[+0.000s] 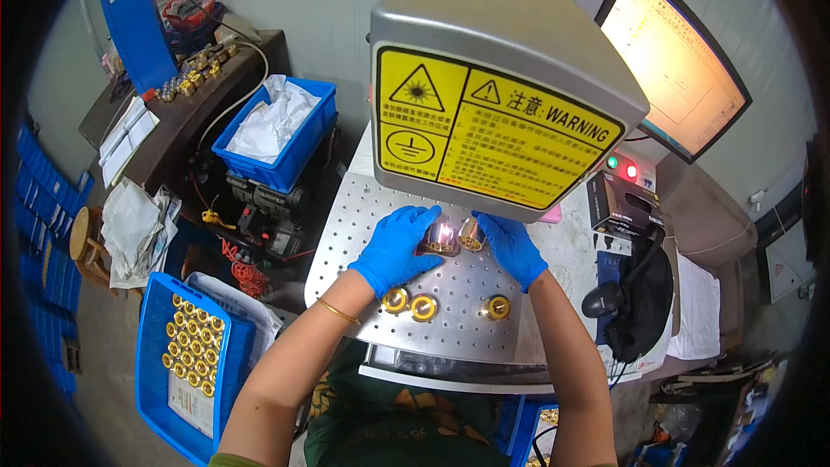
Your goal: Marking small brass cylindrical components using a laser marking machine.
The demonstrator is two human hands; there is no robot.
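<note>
My left hand (393,249), in a blue glove, rests on the perforated metal plate (350,233). Its thumb and fingers are spread beside a shiny metal piece (442,239), lit pinkish under the machine head. Just right of that, my right hand (517,252), also blue-gloved, has its fingertips closed on a brass fitting (471,234). Nearer to me on the plate lie three round brass fittings: one brass fitting (395,299) and another brass fitting (424,307) toward the left, and a third brass fitting (497,308) toward the right.
A grey machine head (501,26) with a yellow warning label overhangs the plate. Beyond stands a lit monitor (674,60). Rightward are a black box (622,203) and a dark bag (644,294). A blue bin (233,355) holding several brass fittings stands lower left.
</note>
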